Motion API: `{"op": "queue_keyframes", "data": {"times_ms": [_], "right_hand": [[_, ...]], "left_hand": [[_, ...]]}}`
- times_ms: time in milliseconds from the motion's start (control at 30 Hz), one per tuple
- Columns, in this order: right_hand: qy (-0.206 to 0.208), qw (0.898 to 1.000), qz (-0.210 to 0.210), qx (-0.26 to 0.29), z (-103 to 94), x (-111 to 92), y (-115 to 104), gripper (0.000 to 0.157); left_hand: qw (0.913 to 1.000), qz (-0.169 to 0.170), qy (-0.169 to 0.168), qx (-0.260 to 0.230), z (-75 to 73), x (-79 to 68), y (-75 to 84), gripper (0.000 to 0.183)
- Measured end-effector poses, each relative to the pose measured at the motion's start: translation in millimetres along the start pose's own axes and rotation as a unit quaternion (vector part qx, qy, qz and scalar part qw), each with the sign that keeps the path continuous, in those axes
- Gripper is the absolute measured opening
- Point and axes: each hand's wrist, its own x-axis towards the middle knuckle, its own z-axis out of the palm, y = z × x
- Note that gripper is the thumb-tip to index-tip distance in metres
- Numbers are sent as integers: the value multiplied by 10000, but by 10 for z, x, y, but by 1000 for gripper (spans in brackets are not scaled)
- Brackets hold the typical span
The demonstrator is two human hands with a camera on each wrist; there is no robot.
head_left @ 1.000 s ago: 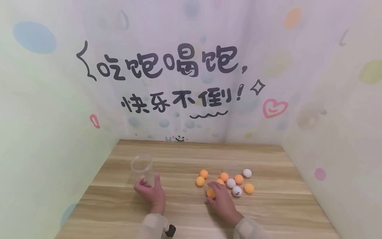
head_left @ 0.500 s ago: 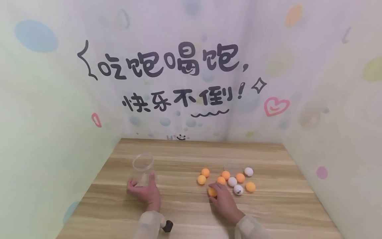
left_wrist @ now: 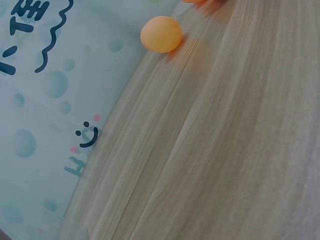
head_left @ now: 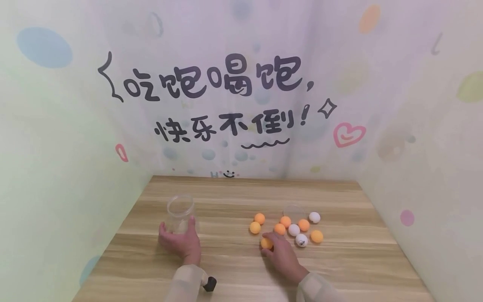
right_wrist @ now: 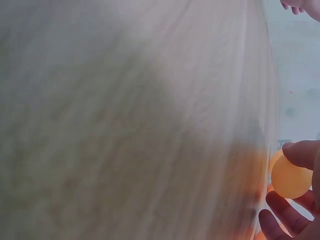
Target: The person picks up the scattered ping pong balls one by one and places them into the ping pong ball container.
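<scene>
The tabletop (head_left: pixel 241 272) has a streaky wood grain; on it stands a clear, cylindrical jar (head_left: pixel 175 219) with a round rim, and smooth orange balls (head_left: pixel 285 222) and white balls (head_left: pixel 294 230) lie loosely clustered to its right. At the cluster's near edge, the right hand (head_left: pixel 284 258) pinches the held ball between thumb and fingers (right_wrist: pixel 287 212). The held ball (right_wrist: pixel 290 181) is plain, warm orange. The left hand (head_left: pixel 183 245) spreads loosely about the jar's near side; whether it touches the wall is hard to tell.
</scene>
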Motion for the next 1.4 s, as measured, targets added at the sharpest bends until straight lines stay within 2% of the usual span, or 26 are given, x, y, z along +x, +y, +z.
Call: {"op": "queue_keyframes", "data": {"times_ms": [167, 333, 600, 933, 1133, 1400], "right_hand": [[46, 10000, 18, 58, 1, -2, -18, 46], [-4, 9994, 204, 262, 0, -3, -37, 47], [179, 9980, 322, 512, -7, 4, -63, 48], [347, 9907, 430, 1245, 14, 36, -49, 45], [433, 9866, 314, 1544, 35, 23, -54, 45], [678, 9785, 226, 1935, 44, 31, -89, 45]], "left_hand": [[9998, 24, -205, 72, 9, -2, -17, 92], [9995, -21, -304, 106, 23, -12, -42, 93], [9964, 109, -821, -157, 29, 10, -45, 97], [9940, 182, -1060, -213, 43, 66, -54, 102], [9925, 207, -1165, -306, 41, 77, -76, 104], [9875, 128, -1402, -711, 80, 127, -53, 111]]}}
